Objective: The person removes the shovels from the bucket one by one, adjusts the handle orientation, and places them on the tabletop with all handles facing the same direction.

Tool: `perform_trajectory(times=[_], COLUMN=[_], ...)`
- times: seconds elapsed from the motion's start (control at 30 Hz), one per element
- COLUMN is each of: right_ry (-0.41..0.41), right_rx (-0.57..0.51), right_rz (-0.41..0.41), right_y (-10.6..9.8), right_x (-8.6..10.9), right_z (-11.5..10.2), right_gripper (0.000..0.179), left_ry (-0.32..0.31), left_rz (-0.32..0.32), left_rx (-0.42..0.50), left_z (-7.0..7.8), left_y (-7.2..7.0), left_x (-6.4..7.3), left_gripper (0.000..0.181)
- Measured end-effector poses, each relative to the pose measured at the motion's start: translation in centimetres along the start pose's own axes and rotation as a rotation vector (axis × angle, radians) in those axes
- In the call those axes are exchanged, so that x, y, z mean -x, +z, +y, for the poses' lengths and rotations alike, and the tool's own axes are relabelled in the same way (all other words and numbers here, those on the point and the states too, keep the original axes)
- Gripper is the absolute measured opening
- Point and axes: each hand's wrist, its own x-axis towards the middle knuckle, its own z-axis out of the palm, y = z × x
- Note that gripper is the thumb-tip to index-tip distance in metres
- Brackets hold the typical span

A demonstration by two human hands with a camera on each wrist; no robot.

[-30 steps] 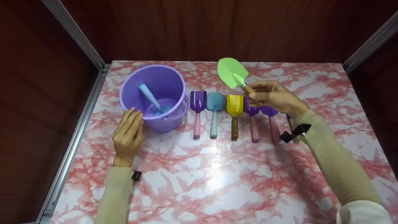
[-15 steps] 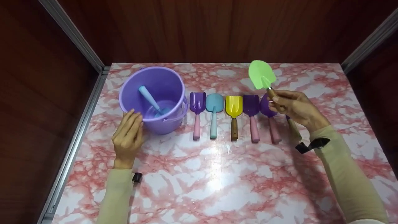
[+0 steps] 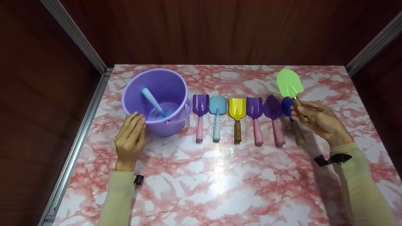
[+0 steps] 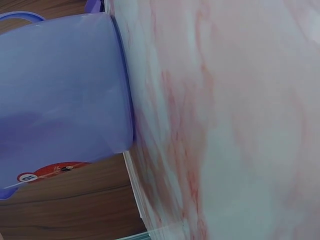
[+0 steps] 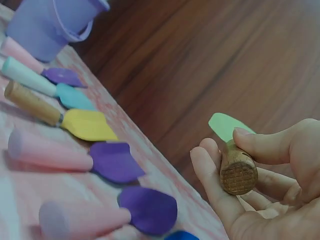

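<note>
In the head view my left hand (image 3: pixel 129 140) rests against the near left of a purple bucket (image 3: pixel 168 127), fingertips at its rim and fingers fairly straight; the thumb is hidden. Inside the bucket leans a light-blue-handled shovel (image 3: pixel 152 99). My right hand (image 3: pixel 325 122) holds a trowel with a light green blade (image 3: pixel 289 82) above the table, pinching its wooden handle (image 5: pixel 239 172) between thumb and fingers. Below that hand lies a blue trowel (image 3: pixel 286 106) with a wooden handle, partly covered by the fingers. Beside it is a purple pointed trowel (image 3: pixel 272 107) with a pink handle.
Left of these, in the same row, lie a purple scoop (image 3: pixel 254 107), a yellow scoop (image 3: pixel 237 107), a light blue shovel (image 3: pixel 217 105) and another purple scoop (image 3: pixel 200 104). The red-and-white marbled table (image 3: pixel 188 188) meets a dark wooden wall (image 3: pixel 220 31) behind.
My right hand has carried the green trowel to the right along the row, from above the yellow scoop to above the blue trowel, and somewhat nearer. My left hand stays at the bucket.
</note>
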Motion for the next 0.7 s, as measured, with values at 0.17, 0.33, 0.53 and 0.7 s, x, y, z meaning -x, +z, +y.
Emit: perform_trajectory(times=[0.17,0.33,0.53,0.7], right_ry=[0.016,0.014,0.017,0.034], right_rx=[-0.037,-0.085,-0.078,-0.081], right_rz=[0.018,0.003,0.025,0.056], right_y=[-1.7,-3.2,-4.7,-5.7], right_x=[1.1,2.0,2.5,2.8], right_z=[0.4,0.8,1.4,2.0], right_gripper=[0.031,0.033,0.032,0.032], left_ry=[-0.004,-0.008,-0.004,0.005], left_rz=[0.005,0.006,0.017,0.024], left_rx=[0.004,0.011,0.013,0.015], left_z=[0.0,0.0,0.0,0.1], left_y=[0.0,0.1,0.2,0.2], left_x=[0.1,0.1,-0.1,0.0], left_gripper=[0.017,0.017,0.016,0.016])
